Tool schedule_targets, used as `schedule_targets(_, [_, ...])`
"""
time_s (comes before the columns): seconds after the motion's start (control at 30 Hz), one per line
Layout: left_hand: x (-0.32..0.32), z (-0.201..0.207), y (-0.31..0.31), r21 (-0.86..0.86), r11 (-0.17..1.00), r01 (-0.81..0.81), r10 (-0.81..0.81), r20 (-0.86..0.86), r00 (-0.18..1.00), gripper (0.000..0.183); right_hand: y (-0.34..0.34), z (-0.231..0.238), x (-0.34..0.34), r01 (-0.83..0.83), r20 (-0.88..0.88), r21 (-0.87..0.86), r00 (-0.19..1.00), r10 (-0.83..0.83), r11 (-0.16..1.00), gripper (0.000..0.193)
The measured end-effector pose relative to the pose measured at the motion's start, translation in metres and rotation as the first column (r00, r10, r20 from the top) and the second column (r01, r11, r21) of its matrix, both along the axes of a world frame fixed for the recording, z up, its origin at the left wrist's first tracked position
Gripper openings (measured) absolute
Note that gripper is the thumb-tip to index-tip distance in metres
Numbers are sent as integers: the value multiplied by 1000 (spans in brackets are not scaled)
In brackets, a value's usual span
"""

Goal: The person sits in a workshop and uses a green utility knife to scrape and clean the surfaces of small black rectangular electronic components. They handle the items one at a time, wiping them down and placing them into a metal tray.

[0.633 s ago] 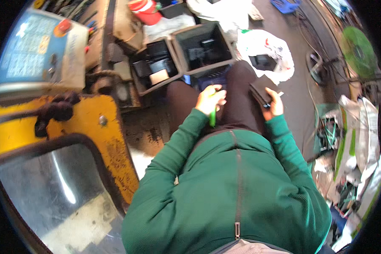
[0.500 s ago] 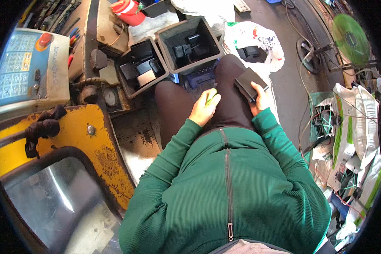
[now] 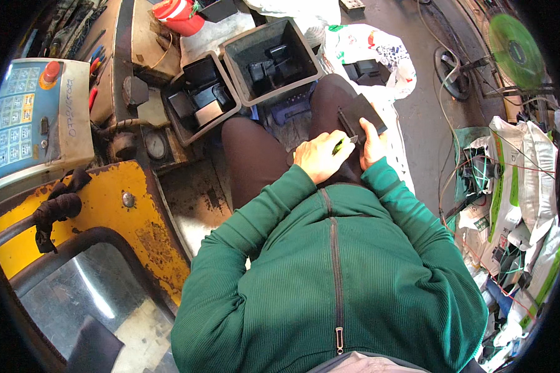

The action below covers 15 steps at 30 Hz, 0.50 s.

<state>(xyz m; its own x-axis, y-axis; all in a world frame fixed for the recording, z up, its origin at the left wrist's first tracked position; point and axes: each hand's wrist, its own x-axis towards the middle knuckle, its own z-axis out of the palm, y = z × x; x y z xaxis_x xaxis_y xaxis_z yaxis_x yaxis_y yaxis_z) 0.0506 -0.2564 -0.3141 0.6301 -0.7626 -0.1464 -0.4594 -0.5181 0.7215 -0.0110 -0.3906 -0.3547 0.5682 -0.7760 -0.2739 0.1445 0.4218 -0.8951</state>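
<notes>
My left hand (image 3: 320, 156) is closed around a green-handled cutter knife (image 3: 338, 147), its short blade pointing right at the near edge of a black plastic part (image 3: 361, 112). My right hand (image 3: 373, 148) grips that flat, box-like part from the near right side, thumb on top, above my right thigh. The blade is at or very near the part; whether it touches I cannot tell. Beyond my knees stand two grey bins, a smaller one (image 3: 216, 124) and a larger one (image 3: 287, 91), both with black plastic parts inside.
A white plastic bag (image 3: 399, 59) with black parts lies beyond my right knee. A green fan (image 3: 515, 53) and white sacks (image 3: 522, 168) are at the right. On the left are a blue control panel (image 3: 18, 118) and a yellow machine door (image 3: 158, 239). A red bucket (image 3: 179, 15) stands at the back.
My left hand has moved right with the knife, up to the black part. My right hand has shifted slightly left and turned the part. The view has tilted a little.
</notes>
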Motion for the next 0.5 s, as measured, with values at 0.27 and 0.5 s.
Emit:
schedule_targets(0.27, [29, -31, -10, -19, 991, -134, 135, 40, 990, 29, -1, -45, -10, 79, -191, -8, 978, -79, 997, 35])
schedule_targets(0.5, [76, -68, -1, 195, 940, -278, 296, -69, 953, 40, -3, -17, -16, -14, -118, 177, 992, 36, 984, 36])
